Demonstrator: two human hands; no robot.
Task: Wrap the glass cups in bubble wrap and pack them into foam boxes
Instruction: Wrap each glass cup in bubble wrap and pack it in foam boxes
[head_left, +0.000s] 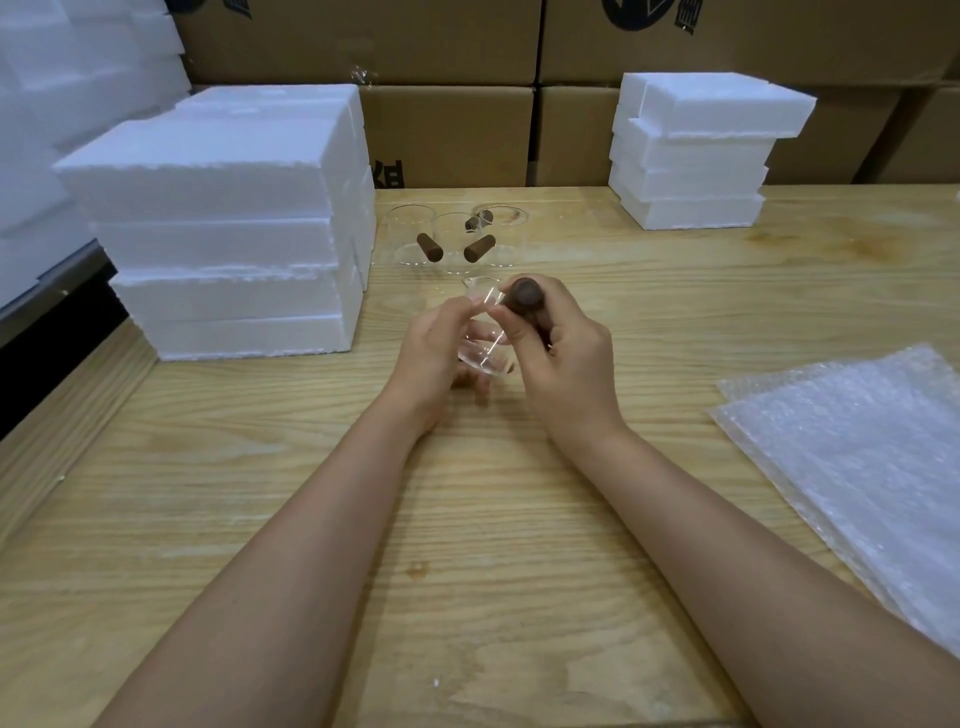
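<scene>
One glass cup (483, 353): held just above the wooden table (467, 519), between both hands.
Long axis: tilted, run from near to far; base turned towards the person, mouth towards the far side.
Right hand (566, 358): curled round the dark wooden handle (522, 299), whose end is pointed up and away.
Left hand (434, 353): fingers wrapped round the glass body.
Other cups (457, 239): three, stood upright behind, beside the left foam boxes (218, 208).
Bubble wrap (862, 457): laid flat at the right.

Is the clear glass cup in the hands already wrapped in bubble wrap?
No: the clear glass cup with dark wooden handle is bare; the bubble wrap sheets lie flat apart from it.
</scene>
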